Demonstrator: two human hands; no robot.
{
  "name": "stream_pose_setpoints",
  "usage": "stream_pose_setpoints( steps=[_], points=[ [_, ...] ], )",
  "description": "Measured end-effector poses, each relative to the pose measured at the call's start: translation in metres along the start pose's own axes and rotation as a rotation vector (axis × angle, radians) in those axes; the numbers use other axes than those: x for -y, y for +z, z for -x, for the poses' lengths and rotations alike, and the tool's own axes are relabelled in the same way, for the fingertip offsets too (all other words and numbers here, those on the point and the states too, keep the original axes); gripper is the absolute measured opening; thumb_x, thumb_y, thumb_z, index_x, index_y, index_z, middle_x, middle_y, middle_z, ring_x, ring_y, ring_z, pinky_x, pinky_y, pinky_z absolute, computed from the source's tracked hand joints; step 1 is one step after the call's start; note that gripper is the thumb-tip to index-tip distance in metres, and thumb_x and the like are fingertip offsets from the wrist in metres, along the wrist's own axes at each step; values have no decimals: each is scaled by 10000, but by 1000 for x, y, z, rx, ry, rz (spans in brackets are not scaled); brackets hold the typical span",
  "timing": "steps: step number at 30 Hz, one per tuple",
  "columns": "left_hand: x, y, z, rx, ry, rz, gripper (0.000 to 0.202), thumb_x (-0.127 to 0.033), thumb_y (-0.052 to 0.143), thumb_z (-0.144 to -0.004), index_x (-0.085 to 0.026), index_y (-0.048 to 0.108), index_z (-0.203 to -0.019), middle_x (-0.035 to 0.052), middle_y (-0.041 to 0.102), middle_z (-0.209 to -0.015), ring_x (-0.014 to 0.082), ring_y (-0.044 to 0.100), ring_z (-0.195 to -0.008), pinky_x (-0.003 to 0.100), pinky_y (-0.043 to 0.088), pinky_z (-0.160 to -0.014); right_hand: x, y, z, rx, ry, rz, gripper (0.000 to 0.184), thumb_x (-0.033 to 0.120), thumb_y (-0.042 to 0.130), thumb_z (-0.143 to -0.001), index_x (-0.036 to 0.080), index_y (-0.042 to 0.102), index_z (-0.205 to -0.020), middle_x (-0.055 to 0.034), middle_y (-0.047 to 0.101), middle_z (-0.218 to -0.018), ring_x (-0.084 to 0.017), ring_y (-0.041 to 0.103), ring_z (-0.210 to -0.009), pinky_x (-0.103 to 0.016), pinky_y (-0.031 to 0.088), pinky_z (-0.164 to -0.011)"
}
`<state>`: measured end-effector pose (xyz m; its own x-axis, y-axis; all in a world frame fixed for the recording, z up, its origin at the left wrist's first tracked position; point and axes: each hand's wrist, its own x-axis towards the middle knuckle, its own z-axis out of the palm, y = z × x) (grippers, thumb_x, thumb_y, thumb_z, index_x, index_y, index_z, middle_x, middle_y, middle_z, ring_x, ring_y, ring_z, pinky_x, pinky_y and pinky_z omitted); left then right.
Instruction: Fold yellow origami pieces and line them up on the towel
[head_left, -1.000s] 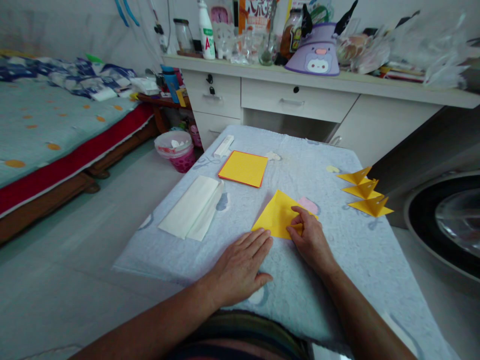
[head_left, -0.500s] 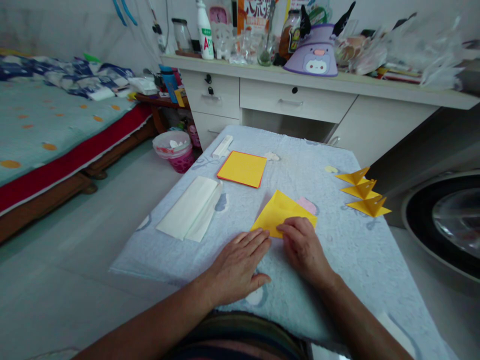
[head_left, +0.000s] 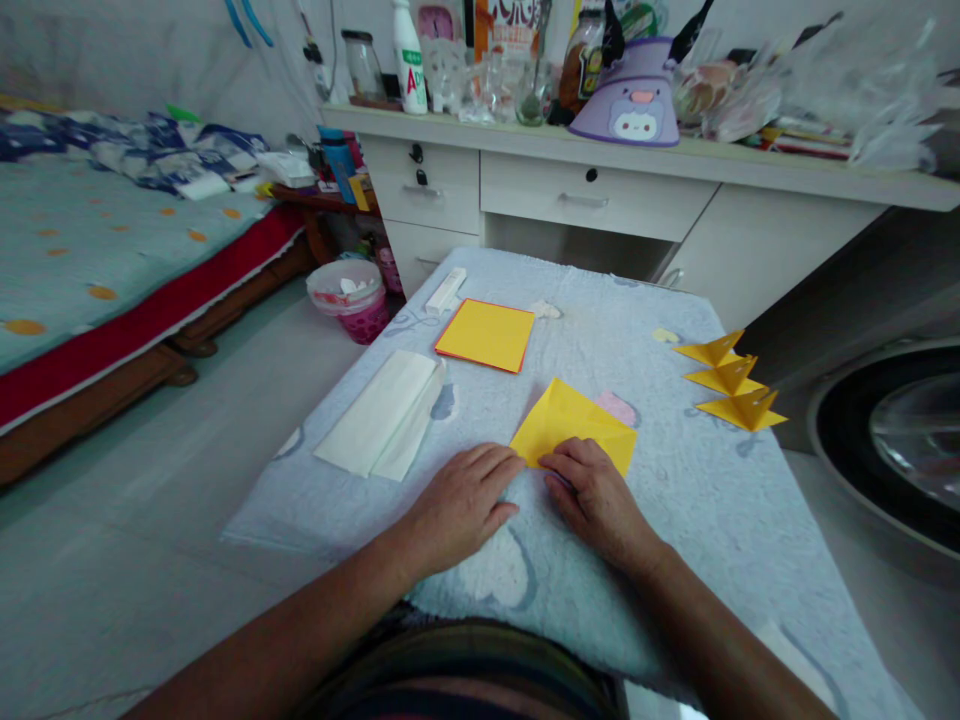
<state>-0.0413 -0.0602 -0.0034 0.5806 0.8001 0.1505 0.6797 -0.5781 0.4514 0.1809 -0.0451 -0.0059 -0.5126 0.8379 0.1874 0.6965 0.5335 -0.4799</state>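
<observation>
A folded sheet of yellow origami paper (head_left: 574, 418) lies on the cloth-covered table in front of me. My left hand (head_left: 469, 505) rests at its near left corner, fingers stretched out flat and thumb apart. On the near edge, my right hand (head_left: 592, 495) has its fingers bent and closed at the paper, with the thumb just below the edge. The fingers cover part of that edge. Beyond it sits a square stack of yellow paper (head_left: 486, 335) with a reddish-orange border. At the right stand three folded yellow paper shapes (head_left: 742, 410) in a row.
A folded white paper or cloth (head_left: 382, 415) lies left on the tablecloth (head_left: 675, 540), with a small white box (head_left: 446, 290) behind it. A cluttered white desk (head_left: 600, 200) stands at the back. A pink bin (head_left: 349, 300) and bed are left; a washing machine (head_left: 892, 450) is right.
My left hand has drawn back slightly to the left, to the paper's corner. The right hand has slid left along the near edge.
</observation>
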Motion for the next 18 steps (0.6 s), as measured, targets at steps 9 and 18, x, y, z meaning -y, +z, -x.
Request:
stream_pose_setpoints(
  steps=[9,18],
  points=[
    [10,-4,-27,-98,-221,71,82,-176,641,-813,-191,618,-890,36,548,-965,215,532,-990,380,453,-898,8,3,-26,66,220,146,124,289,627,-845,174,601,-883,-72,622,-876,-209,544,-808,-326,407,-739],
    [16,-1,-35,-111,-245,62,68,-145,621,-820,-191,664,-795,28,564,-892,198,542,-943,360,427,-877,20,5,-35,62,292,285,154,339,632,-844,196,575,-840,-81,628,-842,-222,549,-765,-321,363,-671]
  ],
)
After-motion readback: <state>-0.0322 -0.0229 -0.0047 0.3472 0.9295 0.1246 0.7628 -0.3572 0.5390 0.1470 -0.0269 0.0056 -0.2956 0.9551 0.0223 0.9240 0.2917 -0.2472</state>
